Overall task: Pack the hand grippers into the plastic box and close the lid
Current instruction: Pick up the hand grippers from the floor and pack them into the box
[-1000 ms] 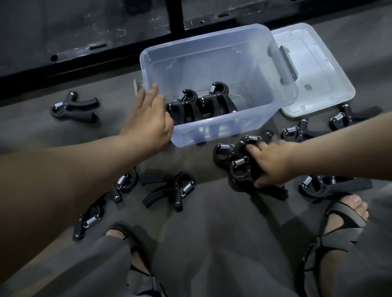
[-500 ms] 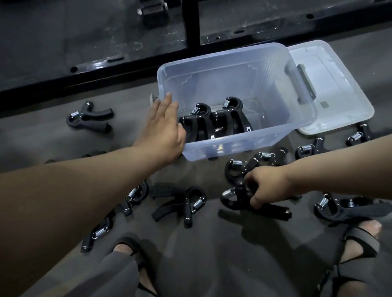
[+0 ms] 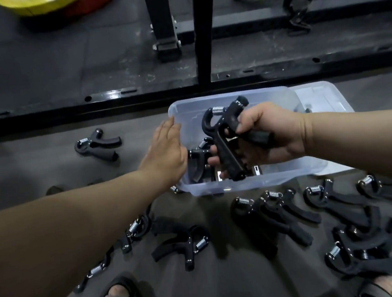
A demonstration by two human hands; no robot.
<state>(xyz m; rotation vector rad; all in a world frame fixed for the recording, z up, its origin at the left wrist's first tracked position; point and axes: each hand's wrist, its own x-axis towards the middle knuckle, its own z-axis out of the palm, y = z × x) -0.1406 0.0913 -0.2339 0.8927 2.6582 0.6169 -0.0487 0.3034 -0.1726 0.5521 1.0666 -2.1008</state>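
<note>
- Head view: one black hand gripper (image 3: 224, 145) held just above the open plastic box (image 3: 243, 184), spring end up, handles pointing down into the box.
- Right hand (image 3: 269, 140) wrapped round it, grip closed on both handles, fingertips curled under the nearer one.
- Inside the box, a few packed grippers (image 3: 198, 162) bunched toward the left end, partly hidden behind the held one; exact count not readable.
- Left hand (image 3: 166, 151) laid flat against the box's left wall, fingers straight, grip open, apparently steadying the box.
- Lid (image 3: 323, 99) lying off the box, just beyond its right end, partly hidden by the right forearm.
- Many loose grippers (image 3: 278, 212) scattered on the floor (image 3: 230, 286) in front of the box; one lone gripper (image 3: 97, 145) well apart to the left.
- Further out: black rack frame (image 3: 202, 37) behind the box, yellow weight plate (image 3: 39, 2) at top left, sandalled foot (image 3: 118, 291) at the bottom.
- Step in hand, by the look of it: packing, early on, with far more grippers outside than inside.
- Called for next, probably: lowering the held gripper beside the packed ones, loosening the grip, then reaching down for another; lid only after the last.
</note>
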